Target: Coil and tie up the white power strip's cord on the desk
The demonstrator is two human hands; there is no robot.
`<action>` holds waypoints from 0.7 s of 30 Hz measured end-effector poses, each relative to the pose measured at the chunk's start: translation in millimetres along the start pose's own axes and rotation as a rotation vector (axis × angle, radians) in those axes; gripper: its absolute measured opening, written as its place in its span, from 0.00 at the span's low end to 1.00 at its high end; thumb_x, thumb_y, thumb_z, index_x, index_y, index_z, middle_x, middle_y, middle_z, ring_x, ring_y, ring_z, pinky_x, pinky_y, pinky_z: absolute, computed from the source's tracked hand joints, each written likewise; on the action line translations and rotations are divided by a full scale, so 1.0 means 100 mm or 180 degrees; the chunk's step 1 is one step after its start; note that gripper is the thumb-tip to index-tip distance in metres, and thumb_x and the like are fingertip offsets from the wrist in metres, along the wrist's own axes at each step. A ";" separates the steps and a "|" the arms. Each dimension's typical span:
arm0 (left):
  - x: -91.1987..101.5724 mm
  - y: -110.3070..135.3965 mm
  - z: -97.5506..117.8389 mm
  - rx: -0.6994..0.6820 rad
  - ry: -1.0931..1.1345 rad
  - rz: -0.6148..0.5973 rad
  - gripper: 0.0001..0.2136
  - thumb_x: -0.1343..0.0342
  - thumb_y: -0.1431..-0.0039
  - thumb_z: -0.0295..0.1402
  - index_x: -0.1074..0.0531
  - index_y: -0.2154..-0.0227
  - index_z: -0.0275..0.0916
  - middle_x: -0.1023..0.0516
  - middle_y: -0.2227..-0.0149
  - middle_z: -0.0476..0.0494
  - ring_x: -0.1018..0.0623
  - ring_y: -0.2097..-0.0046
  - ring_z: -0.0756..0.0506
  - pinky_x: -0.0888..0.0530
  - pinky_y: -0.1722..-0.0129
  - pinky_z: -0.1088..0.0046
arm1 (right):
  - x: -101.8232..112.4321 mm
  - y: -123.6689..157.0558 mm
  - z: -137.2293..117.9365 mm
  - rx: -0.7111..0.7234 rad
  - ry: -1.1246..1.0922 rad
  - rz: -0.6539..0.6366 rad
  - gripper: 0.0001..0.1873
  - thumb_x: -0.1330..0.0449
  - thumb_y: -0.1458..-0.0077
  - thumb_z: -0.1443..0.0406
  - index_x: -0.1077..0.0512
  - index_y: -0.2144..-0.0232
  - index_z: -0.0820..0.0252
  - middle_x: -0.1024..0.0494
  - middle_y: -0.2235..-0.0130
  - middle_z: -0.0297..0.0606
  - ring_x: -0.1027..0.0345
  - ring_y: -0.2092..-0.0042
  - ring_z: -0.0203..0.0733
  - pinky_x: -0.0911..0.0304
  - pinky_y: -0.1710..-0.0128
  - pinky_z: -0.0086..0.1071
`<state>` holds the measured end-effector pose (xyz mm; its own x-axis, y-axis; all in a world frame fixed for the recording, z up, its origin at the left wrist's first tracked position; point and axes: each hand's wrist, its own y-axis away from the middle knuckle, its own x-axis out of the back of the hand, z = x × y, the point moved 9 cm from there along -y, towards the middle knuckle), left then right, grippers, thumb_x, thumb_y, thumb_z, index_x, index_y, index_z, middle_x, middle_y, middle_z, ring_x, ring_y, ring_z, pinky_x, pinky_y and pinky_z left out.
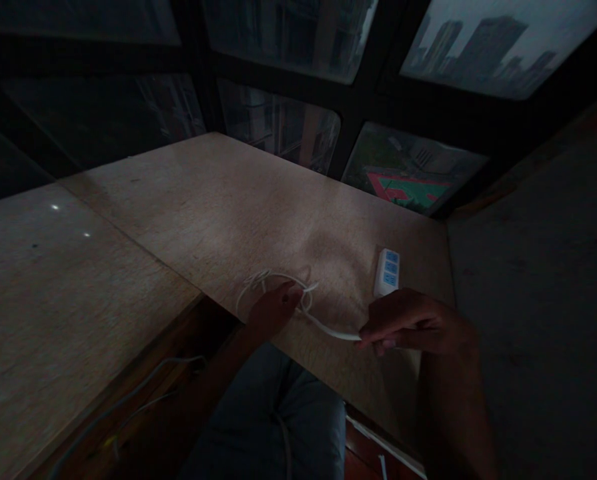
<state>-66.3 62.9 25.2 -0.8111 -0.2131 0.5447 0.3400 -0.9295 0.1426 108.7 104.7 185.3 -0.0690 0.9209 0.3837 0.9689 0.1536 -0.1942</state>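
Observation:
A white cable (pixel 328 329) runs between my two hands above the near edge of the tabletop. My left hand (pixel 274 310) is closed around part of it, and loose loops of the cable spread out behind and beside the fingers. With fingers pinched together, my right hand (pixel 413 323) grips the cable's other stretch. Just beyond the right hand lies a white power strip (pixel 387 270) with blue socket faces, its near end hidden by that hand. Whether the cable joins the strip cannot be seen.
The pale tabletop (pixel 218 193) reaches back to dark-framed windows (pixel 283 123). A grey wall (pixel 533 287) borders it on the right. Below the near edge, thin cables (pixel 148 383) hang beside a wooden board. My legs (pixel 278 420) are under the edge. The room is dim.

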 end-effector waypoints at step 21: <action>-0.27 -0.43 -0.08 0.0999 0.2967 -0.0589 0.15 0.40 0.47 0.40 0.30 0.59 0.39 0.23 0.72 0.48 0.39 0.86 0.57 0.53 0.89 0.84 | -0.75 -0.29 0.06 0.0003 -0.0557 -0.1611 0.21 0.50 0.35 0.59 0.26 0.50 0.67 0.19 0.62 0.48 0.24 0.64 0.36 0.35 0.60 0.24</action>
<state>-62.3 106.1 -1.9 -0.8675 -0.3490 -0.3545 0.1719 -0.8790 0.4448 85.0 32.8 156.9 -0.5664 0.7775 0.2733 0.8039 0.5943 -0.0247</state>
